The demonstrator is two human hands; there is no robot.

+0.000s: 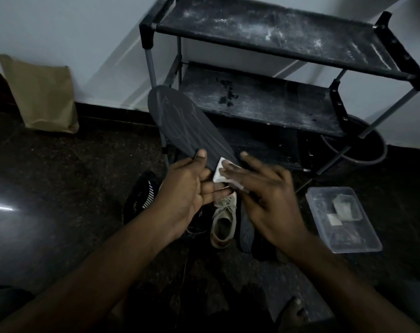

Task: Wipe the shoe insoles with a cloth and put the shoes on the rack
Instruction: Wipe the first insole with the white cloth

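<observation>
My left hand (188,188) grips the heel end of a dark grey insole (182,123), thumb on top, holding it up in front of the rack. With straight fingers my right hand (266,200) presses a small white cloth (219,173) onto the insole's near end. Below the hands on the floor lie a beige lace-up shoe (223,222), a black shoe with white stripes (141,195) and another dark shoe (248,229). The black shoe rack (271,42) stands against the wall with dusty shelves bearing no shoes.
A clear plastic box (343,219) holding folded wipes sits on the floor at the right. A dark bucket (362,150) stands behind the rack's right leg. A brown paper bag (41,94) leans on the wall at left. My bare foot (293,313) shows at the bottom.
</observation>
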